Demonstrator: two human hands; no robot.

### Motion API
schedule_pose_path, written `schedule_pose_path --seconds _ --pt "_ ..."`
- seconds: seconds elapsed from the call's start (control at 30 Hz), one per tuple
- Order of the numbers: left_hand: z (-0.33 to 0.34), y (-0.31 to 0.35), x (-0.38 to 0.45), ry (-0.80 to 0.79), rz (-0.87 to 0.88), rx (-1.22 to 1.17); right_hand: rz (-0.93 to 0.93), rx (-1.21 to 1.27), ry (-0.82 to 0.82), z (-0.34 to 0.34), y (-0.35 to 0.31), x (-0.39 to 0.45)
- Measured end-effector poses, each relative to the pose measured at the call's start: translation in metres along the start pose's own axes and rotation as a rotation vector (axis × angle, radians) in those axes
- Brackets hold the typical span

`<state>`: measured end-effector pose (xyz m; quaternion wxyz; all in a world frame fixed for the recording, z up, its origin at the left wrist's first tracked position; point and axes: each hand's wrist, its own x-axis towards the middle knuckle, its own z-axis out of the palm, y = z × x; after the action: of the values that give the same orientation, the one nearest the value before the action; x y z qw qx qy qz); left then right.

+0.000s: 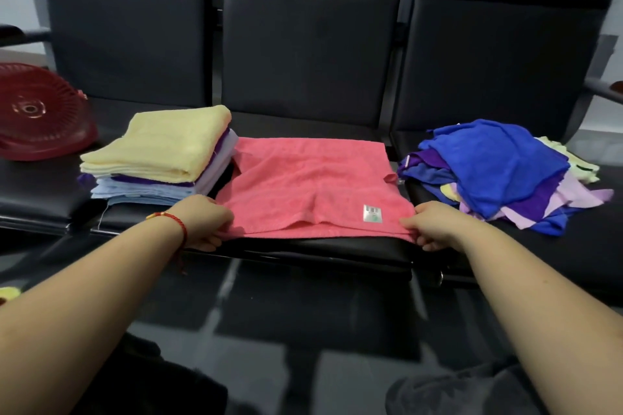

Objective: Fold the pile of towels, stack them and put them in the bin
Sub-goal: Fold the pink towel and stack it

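A pink towel lies spread on the middle black seat, folded over once, with a white label near its front right corner. My left hand pinches its near left corner and my right hand pinches its near right corner, both at the seat's front edge. To the left stands a stack of folded towels with a yellow one on top and purple and light blue ones beneath. On the right seat lies a loose pile of unfolded towels, blue on top, purple, lilac and pale yellow under it.
A red plastic bin lies on its side at the far left of the bench. The row of black seats has tall backrests behind. Dark tiled floor lies below the seat edge, and my dark-clothed knees show at the bottom.
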<state>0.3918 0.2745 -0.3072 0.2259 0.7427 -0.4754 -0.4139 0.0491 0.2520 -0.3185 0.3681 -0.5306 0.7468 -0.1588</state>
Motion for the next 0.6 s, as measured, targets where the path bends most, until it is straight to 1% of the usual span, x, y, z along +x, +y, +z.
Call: schedule_pose_path --seconds 0.17,0.27,0.37,0.5,0.6 --pt "-0.017 -0.019 -0.001 -0.056 -0.123 -0.169 0.075 0.286 0.02 -0.009 0.011 -0.012" --pt "-0.019 -0.026 0.002 -0.043 -0.155 -0.178 0.14 0.411 -0.055 -0.006 0.013 -0.02" --pt "-0.017 -0.03 0.003 -0.079 -0.184 -0.145 0.179 0.45 -0.106 -0.003 0.012 -0.026" --pt "-0.018 -0.028 -0.001 -0.155 -0.21 -0.28 0.217 0.445 -0.158 0.003 0.011 -0.03" --pt "-0.021 -0.027 -0.004 -0.204 -0.224 -0.334 0.241 0.48 -0.175 0.006 0.009 -0.031"
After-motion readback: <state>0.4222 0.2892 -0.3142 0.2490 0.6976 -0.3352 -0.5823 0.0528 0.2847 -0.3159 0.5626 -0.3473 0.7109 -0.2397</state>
